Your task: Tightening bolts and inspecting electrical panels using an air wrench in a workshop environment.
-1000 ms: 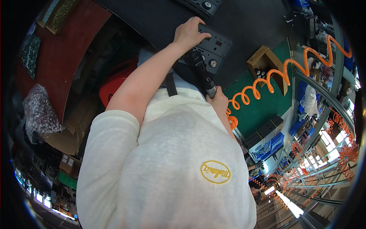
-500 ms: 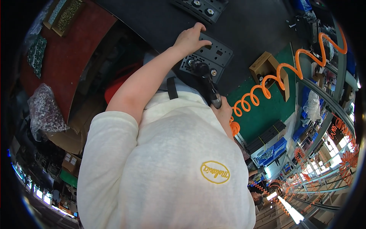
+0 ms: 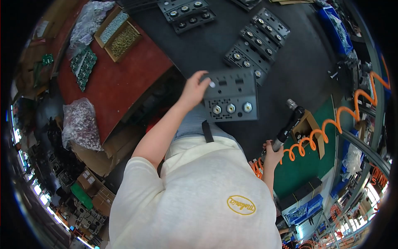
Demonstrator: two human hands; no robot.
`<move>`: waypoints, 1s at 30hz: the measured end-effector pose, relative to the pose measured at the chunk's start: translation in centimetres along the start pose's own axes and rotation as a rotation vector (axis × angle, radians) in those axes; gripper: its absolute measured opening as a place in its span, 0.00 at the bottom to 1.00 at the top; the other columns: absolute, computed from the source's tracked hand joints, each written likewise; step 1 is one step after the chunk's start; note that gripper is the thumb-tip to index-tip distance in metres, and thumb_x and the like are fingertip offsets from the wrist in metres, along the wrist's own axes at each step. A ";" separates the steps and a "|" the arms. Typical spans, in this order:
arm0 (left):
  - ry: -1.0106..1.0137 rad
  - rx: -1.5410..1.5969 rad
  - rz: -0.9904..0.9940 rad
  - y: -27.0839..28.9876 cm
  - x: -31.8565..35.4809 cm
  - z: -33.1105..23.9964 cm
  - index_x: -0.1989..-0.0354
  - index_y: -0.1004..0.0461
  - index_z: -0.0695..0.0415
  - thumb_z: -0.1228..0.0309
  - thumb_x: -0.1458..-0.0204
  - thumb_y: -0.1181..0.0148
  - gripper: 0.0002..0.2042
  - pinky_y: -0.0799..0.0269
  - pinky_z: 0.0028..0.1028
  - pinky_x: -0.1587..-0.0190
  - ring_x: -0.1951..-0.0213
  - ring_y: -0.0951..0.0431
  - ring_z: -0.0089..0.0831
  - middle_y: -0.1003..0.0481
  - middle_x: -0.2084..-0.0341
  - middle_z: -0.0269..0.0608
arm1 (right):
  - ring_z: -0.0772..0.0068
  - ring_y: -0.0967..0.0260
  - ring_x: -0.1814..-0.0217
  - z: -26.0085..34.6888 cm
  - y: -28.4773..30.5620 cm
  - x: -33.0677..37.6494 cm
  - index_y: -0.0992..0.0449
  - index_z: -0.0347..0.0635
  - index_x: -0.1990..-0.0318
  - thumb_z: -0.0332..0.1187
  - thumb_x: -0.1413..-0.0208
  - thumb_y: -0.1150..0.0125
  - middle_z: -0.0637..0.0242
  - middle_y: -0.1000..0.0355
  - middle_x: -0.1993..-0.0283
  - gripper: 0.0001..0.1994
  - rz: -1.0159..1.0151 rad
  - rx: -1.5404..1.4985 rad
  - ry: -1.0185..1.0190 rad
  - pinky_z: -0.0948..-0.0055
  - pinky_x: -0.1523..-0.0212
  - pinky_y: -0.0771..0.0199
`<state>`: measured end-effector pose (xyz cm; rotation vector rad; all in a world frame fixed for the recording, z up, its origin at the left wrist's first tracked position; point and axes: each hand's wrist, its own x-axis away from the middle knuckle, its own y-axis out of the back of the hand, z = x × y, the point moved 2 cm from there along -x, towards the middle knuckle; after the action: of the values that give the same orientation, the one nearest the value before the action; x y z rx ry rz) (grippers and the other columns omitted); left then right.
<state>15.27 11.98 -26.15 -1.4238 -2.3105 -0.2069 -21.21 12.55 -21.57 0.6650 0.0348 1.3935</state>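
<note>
My left hand (image 3: 194,89) grips the left edge of a dark grey rectangular panel (image 3: 232,96) with three round metal fittings along its near edge. The panel lies on the dark workbench (image 3: 298,70) just beyond my torso. Lower right, my right hand (image 3: 271,155) is closed around the handle of a black pneumatic screwdriver (image 3: 288,124). Its tip points up and away, clear of the panel. An orange coiled hose (image 3: 331,124) trails from the tool to the right.
More grey panels (image 3: 257,37) lie farther back on the bench. A red surface (image 3: 112,83) at left carries two trays of screws (image 3: 122,39), green circuit boards (image 3: 83,64) and a plastic bag of parts (image 3: 81,122). A small wooden box (image 3: 310,124) sits on a green mat (image 3: 306,164).
The screwdriver was at the panel beside my left hand. It has now drawn back to the right, and the panel with my left hand sits lower in the view.
</note>
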 end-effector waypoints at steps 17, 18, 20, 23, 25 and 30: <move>0.456 2.078 0.787 3.0 -3.4 -8.7 0.39 0.47 0.67 0.59 0.45 0.49 0.31 0.36 0.24 0.80 0.79 0.33 0.26 0.39 0.72 0.41 | 0.74 0.31 0.76 0.2 -5.4 -3.6 0.32 0.34 0.64 0.21 0.51 0.41 0.62 0.29 0.72 0.07 0.105 -0.068 -0.144 0.77 0.74 0.30; 0.433 2.001 0.762 3.3 -3.5 -8.6 0.39 0.47 0.67 0.58 0.46 0.49 0.32 0.36 0.24 0.80 0.80 0.33 0.26 0.39 0.72 0.41 | 0.73 0.31 0.76 0.0 -5.5 -3.7 0.32 0.34 0.64 0.21 0.51 0.41 0.62 0.29 0.72 0.08 0.131 -0.095 -0.162 0.76 0.74 0.29; 0.402 1.864 0.726 3.8 -3.7 -8.2 0.39 0.47 0.66 0.55 0.47 0.48 0.33 0.36 0.24 0.80 0.79 0.33 0.27 0.38 0.71 0.42 | 0.73 0.31 0.76 0.1 -5.6 -3.7 0.32 0.34 0.64 0.21 0.51 0.41 0.62 0.29 0.72 0.08 0.155 -0.118 -0.186 0.76 0.75 0.29; 0.302 1.767 0.711 4.5 -4.0 -7.8 0.38 0.47 0.66 0.52 0.47 0.50 0.35 0.35 0.26 0.79 0.77 0.33 0.27 0.37 0.71 0.44 | 0.73 0.30 0.76 0.3 -6.0 -4.0 0.32 0.34 0.65 0.22 0.52 0.41 0.62 0.30 0.72 0.08 0.274 -0.218 -0.332 0.74 0.73 0.27; 0.260 1.759 0.753 4.7 -4.1 -7.6 0.37 0.49 0.65 0.51 0.46 0.51 0.35 0.34 0.27 0.77 0.76 0.32 0.28 0.37 0.70 0.45 | 0.72 0.30 0.76 -0.3 -5.9 -4.2 0.32 0.35 0.65 0.23 0.52 0.41 0.61 0.30 0.72 0.08 0.322 -0.228 -0.360 0.74 0.73 0.26; 0.163 1.630 0.696 5.1 -4.3 -8.4 0.36 0.51 0.66 0.53 0.46 0.50 0.36 0.33 0.28 0.79 0.77 0.33 0.29 0.38 0.71 0.45 | 0.71 0.30 0.75 -1.7 -5.8 -4.4 0.33 0.35 0.65 0.27 0.51 0.42 0.60 0.30 0.72 0.08 0.431 -0.335 -0.403 0.72 0.73 0.26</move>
<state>23.69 8.01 -20.86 -0.9847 -0.9490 1.3363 -17.65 9.09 -27.15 0.6813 -0.6826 1.5983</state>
